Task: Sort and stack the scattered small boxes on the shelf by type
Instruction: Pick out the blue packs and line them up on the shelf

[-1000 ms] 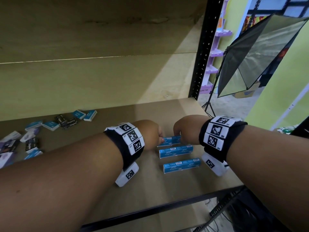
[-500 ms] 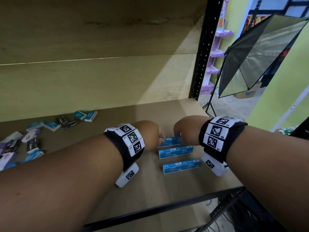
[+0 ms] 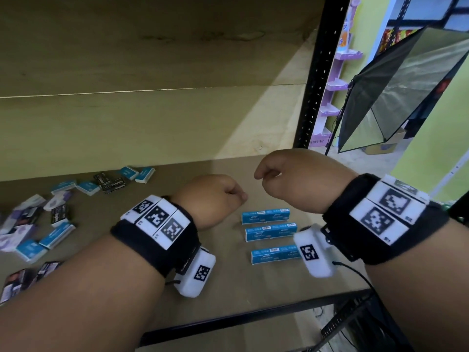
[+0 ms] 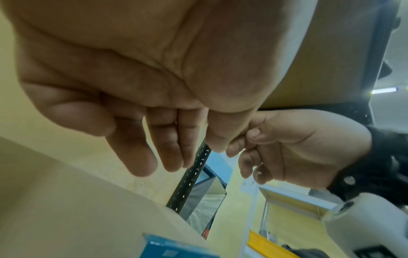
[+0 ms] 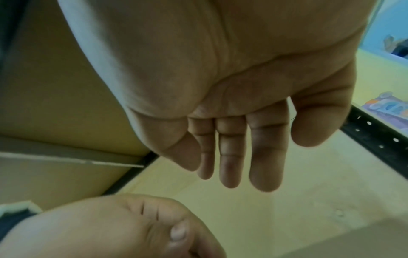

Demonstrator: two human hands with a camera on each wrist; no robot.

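Observation:
Three long blue staples boxes lie side by side on the shelf board (image 3: 228, 288): far (image 3: 265, 215), middle (image 3: 270, 231), near (image 3: 275, 254). My left hand (image 3: 236, 195) hovers just left of and above the far box, its fingers loosely curled and empty; the left wrist view (image 4: 176, 157) shows nothing in it. My right hand (image 3: 261, 175) is raised above the row, and in the right wrist view (image 5: 232, 171) its fingers hang relaxed and hold nothing. Scattered small boxes (image 3: 50, 219) in blue, black and lilac lie at the far left.
A black perforated upright (image 3: 314, 72) stands at the shelf's right back corner, and a black rail (image 3: 253, 318) runs along the front edge. The upper shelf's underside is overhead. A softbox light (image 3: 406, 92) stands on the floor to the right.
Both hands have let go of the far blue box and lifted off it, the right one higher. The three boxes stay in their row.

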